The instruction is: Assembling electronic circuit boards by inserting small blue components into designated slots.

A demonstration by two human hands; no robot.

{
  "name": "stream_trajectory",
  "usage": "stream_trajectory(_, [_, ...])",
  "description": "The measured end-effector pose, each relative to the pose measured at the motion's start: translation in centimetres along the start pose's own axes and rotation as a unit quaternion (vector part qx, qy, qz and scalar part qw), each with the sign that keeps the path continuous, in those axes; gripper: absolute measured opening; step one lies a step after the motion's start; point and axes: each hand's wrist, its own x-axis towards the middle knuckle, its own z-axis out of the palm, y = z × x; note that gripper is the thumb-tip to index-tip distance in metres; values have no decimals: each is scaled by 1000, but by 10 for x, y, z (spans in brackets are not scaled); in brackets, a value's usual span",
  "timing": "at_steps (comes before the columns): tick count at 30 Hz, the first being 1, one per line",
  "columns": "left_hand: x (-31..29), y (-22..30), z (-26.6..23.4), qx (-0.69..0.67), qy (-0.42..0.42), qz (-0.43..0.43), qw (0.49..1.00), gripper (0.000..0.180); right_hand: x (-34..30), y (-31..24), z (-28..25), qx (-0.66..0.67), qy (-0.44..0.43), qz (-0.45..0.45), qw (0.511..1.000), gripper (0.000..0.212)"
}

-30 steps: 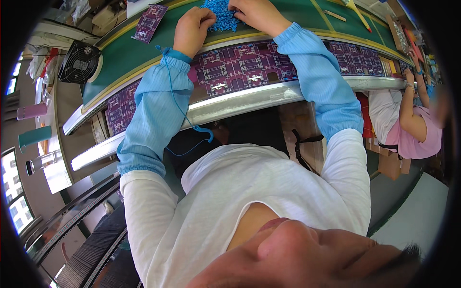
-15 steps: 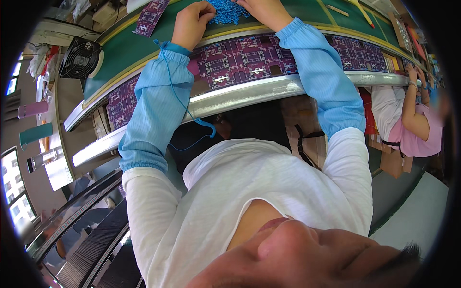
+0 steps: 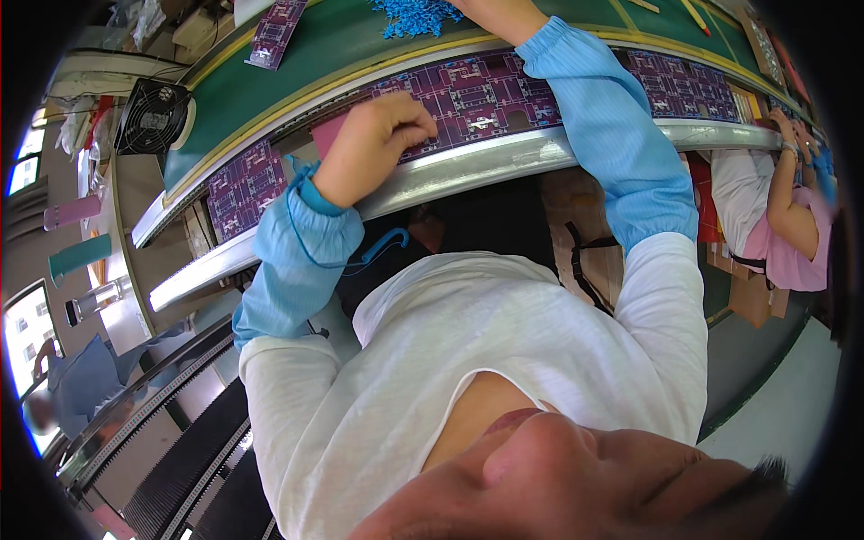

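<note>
My left hand (image 3: pixel 380 144) hovers over the left end of a purple circuit board panel (image 3: pixel 468 94). Its fingers are curled into a pinch, and whatever is between the tips is too small to make out. A teal wrist strap with a coiled blue cord (image 3: pixel 387 245) circles that wrist. At the top edge, my right hand (image 3: pixel 504 13) reaches beside a heap of small blue components (image 3: pixel 418 16) on the green bench top. Its fingers are cut off by the picture's edge. Blue sleeve covers are on both forearms.
The boards sit along a metal rail conveyor (image 3: pixel 486 148). More purple boards (image 3: pixel 243 189) lie to the left, and another (image 3: pixel 274 34) rests on the green surface. A black fan (image 3: pixel 151 117) stands at the left. A co-worker in pink (image 3: pixel 796 229) is at the far right.
My left hand has come away from the blue heap, down and toward me, onto the board panel. The right hand stays by the heap, slightly higher in view.
</note>
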Motion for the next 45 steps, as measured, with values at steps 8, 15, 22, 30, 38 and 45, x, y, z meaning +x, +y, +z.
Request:
stream_trajectory(8, [-4, 8, 11, -2, -15, -54, 998, 19, 0, 4, 4, -21, -44, 54, 997, 19])
stream_trajectory(15, [-9, 7, 12, 26, -8, -31, 999, 19, 0, 3, -7, 10, -21, 36, 999, 15])
stream_trajectory(22, [-5, 7, 17, 0, -8, -53, 999, 19, -7, 7, -21, 32, -40, 50, 997, 14])
stream_trajectory(30, [-20, 0, 10, 52, 17, 0, 999, 16, 4, -46, -49, 262, -274, -27, 925, 14])
stream_trajectory(38, [-15, -16, 7, -75, 119, -131, 981, 15, -32, -73, -47, 297, -447, -27, 843, 9])
stream_trajectory(45, [-14, -12, 10, -185, 134, -164, 959, 9, -35, -74, -46, 249, -441, -47, 861, 10])
